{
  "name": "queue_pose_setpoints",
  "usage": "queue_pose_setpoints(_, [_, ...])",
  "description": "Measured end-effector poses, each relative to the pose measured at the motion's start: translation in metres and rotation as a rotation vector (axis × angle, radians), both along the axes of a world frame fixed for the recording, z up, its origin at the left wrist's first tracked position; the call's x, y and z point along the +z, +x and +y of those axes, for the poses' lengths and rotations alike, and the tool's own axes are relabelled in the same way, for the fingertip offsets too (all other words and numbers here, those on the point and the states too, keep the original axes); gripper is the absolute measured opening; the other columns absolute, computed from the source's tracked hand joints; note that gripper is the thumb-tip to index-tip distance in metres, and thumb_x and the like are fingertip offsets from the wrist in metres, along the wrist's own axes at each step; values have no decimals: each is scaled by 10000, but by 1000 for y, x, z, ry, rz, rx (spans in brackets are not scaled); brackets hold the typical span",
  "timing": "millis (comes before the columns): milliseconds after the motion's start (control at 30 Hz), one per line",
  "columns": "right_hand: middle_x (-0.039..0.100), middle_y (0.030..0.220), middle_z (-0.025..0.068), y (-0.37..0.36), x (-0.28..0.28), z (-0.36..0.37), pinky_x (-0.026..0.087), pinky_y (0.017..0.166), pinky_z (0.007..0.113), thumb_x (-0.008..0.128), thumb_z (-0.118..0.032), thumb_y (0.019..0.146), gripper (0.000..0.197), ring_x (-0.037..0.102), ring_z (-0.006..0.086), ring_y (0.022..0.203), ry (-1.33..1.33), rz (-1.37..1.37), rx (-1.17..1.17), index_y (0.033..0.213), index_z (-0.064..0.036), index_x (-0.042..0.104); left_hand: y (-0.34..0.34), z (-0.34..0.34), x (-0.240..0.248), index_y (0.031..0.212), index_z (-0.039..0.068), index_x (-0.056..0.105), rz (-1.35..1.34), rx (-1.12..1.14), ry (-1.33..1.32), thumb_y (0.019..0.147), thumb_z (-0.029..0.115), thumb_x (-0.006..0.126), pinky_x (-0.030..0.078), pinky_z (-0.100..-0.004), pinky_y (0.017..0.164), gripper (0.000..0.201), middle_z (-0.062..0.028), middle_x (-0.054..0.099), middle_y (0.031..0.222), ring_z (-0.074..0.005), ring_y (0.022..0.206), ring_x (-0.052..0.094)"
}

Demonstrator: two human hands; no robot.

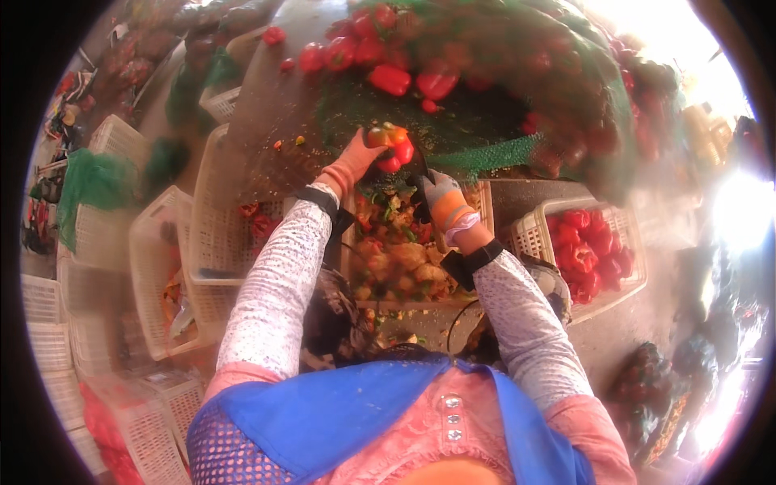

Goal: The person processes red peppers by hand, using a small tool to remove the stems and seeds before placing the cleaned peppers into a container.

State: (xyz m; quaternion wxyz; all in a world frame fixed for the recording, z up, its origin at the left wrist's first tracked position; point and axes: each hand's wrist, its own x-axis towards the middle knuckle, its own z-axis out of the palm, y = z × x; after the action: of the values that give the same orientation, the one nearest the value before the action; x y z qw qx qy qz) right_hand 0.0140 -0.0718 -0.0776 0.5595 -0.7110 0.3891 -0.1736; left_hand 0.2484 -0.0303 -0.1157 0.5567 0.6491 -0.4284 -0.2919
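Note:
Over a crate of pepper scraps, my left hand in a pinkish-orange glove is closed on a bell pepper. The pepper is mostly red, with an orange and greenish patch on top. Close at its right side, my right hand wears a grey and orange glove with its fingers curled. A dark, thin shape shows at those fingers, near the pepper; its kind is unclear. Beneath both hands, the scrap crate holds pale cores, green bits and red pieces.
Red peppers lie on the work surface ahead, beside green netting. At right stands a white crate of red peppers. White crates crowd the left, some holding red pieces. Filled net bags stand at lower right.

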Motion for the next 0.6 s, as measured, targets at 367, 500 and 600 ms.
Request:
queue_pose_setpoints(367, [689, 802, 104, 43, 57, 35, 439, 448, 303, 627, -216, 927, 232, 620, 194, 564, 376, -332, -135, 1055, -22, 619, 15, 65, 77, 1373, 10, 463, -195, -87, -149, 729, 92, 796, 423, -330, 1050, 729, -153, 593, 1278, -252, 1204, 560])
queue_pose_setpoints(500, [691, 837, 98, 38, 35, 26, 449, 449, 286, 622, -185, 927, 230, 598, 177, 543, 74, -370, 49, 1100, -34, 629, 49, 90, 97, 1290, 54, 550, 408, -112, -404, 780, 40, 750, 478, -298, 986, 548, -59, 634, 1184, -171, 1097, 601])
queue_pose_setpoints(600, [669, 798, 70, 43, 47, 47, 465, 465, 272, 619, -170, 925, 194, 590, 159, 536, 383, -271, -75, 1072, -47, 649, 70, 147, 98, 1226, 68, 601, 464, 174, -699, 865, 164, 684, 515, -291, 903, 382, -40, 661, 1063, -160, 1012, 630])
